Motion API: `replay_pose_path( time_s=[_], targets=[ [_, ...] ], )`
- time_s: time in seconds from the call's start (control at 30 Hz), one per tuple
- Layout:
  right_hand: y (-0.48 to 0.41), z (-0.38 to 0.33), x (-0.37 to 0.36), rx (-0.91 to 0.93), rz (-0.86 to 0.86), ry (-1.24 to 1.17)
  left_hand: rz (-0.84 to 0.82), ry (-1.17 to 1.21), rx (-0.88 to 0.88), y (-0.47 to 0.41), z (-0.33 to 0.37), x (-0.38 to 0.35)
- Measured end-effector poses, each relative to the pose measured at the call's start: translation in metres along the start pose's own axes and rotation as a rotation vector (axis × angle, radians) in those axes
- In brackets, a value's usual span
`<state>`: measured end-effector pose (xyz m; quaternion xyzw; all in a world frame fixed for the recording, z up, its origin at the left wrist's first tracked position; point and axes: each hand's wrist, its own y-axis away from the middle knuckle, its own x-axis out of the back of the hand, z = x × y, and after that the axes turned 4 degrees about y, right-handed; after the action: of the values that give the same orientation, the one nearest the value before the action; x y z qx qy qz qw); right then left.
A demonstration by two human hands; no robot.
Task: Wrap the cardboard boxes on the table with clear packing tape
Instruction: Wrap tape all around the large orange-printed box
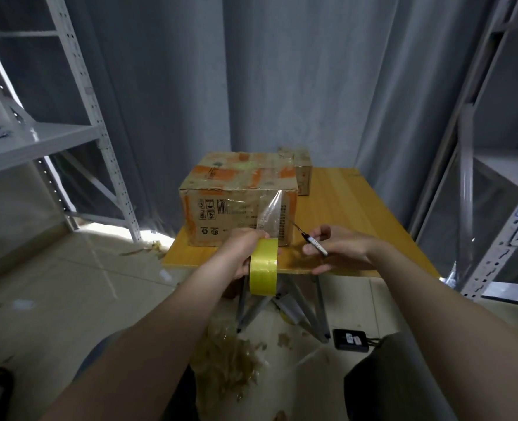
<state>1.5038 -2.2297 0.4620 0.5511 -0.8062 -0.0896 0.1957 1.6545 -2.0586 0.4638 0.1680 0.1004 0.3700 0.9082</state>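
Note:
A large cardboard box (221, 192) with orange markings stands on the wooden table (352, 208). A smaller box (301, 170) sits behind it on the right. My left hand (241, 250) grips a yellowish roll of clear tape (263, 267) at the table's near edge. A clear strip of tape (270, 212) runs from the roll up to the large box's front upper edge. My right hand (338, 246) pinches a small dark cutter (314, 244), its thin blade pointing toward the strip.
Grey metal shelving stands at the left (69, 132) and at the right (494, 177), with a grey curtain behind the table. Crumpled used tape (230, 357) lies on the tiled floor under the table. A black device (351, 339) lies by the table legs.

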Motion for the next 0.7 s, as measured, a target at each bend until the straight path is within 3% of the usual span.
replay_pose_path(
  time_s=[0.2, 0.7],
  targets=[
    [-0.003, -0.017, 0.020, -0.145, -0.039, 0.263, 0.002, 0.026, -0.012, -0.004, -0.003, 0.001],
    [-0.019, -0.059, 0.012, -0.135, -0.017, 0.552, -0.038, 0.034, 0.000, -0.011, -0.005, 0.002]
  ],
)
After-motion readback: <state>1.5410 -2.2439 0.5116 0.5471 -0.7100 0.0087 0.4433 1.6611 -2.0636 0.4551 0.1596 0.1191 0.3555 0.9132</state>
